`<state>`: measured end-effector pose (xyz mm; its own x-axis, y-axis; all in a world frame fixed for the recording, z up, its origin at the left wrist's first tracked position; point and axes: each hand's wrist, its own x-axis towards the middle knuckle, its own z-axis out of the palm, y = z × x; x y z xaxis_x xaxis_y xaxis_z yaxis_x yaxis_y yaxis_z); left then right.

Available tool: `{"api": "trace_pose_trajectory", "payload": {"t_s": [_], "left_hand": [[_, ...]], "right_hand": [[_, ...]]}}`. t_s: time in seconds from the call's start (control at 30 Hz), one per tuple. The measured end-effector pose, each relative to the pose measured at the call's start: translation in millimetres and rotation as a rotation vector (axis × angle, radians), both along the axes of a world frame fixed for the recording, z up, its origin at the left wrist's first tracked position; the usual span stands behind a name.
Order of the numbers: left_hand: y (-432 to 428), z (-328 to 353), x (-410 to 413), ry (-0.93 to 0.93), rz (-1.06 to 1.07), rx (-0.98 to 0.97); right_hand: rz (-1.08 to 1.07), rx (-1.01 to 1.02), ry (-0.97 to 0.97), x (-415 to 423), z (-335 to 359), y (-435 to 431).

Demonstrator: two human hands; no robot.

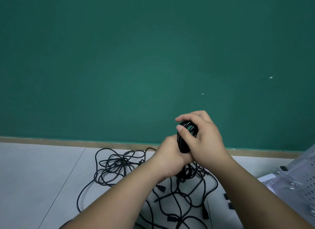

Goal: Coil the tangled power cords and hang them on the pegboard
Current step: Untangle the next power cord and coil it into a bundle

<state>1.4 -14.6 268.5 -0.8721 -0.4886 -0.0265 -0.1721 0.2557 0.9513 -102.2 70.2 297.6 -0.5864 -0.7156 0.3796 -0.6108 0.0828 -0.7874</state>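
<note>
A black coiled power cord (pixel 185 140) is held upright in front of the green wall. My left hand (pixel 168 158) grips its lower part from the left, fingers wrapped round the loops. My right hand (pixel 202 136) holds the top of the coil, thumb and fingers curled over it. Below them a tangle of black power cords (pixel 117 165) with several plugs lies spread on the grey floor. A white pegboard (pixel 300 182) leans at the right edge, only partly in view.
A green wall (pixel 136 58) fills the upper view, with a wooden baseboard (pixel 51 140) along the floor. Two small pale marks sit on the wall at the right. Grey floor tiles (pixel 37 177) stretch to the left of the cords.
</note>
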Motion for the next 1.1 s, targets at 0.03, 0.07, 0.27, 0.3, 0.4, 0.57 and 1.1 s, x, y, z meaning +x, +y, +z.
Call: {"api": "trace_pose_trajectory", "payload": {"t_s": [0.03, 0.07, 0.27, 0.3, 0.4, 0.57, 1.1], "left_hand": [[-0.6, -1.0, -0.8, 0.013, 0.02, 0.011], [-1.0, -1.2, -1.5, 0.033, 0.032, 0.021], [-3.0, 1.8, 2.0, 0.082, 0.029, 0.064], [-4.9, 4.2, 3.2, 0.102, 0.042, 0.082], [-10.0, 16.3, 7.2, 0.203, 0.146, 0.295], [-30.8, 28.5, 12.4, 0.447, 0.221, 0.702], [-82.0, 32.2, 41.8, 0.054, 0.471, 0.106]], "right_hand": [[0.008, -0.033, -0.041, -0.6, 1.0, -0.9], [0.015, -0.063, -0.071, 0.1, 2.7, -1.5], [0.133, -0.046, -0.084, -4.4, 1.9, -1.4], [0.158, -0.029, -0.114, -6.6, 1.9, 0.1], [0.229, 0.01, -0.446, -10.3, 0.6, 6.6], [0.437, 0.307, -0.73, -8.3, -14.5, 9.6], [0.25, 0.099, -0.246, -32.2, 8.1, 22.7]]}}
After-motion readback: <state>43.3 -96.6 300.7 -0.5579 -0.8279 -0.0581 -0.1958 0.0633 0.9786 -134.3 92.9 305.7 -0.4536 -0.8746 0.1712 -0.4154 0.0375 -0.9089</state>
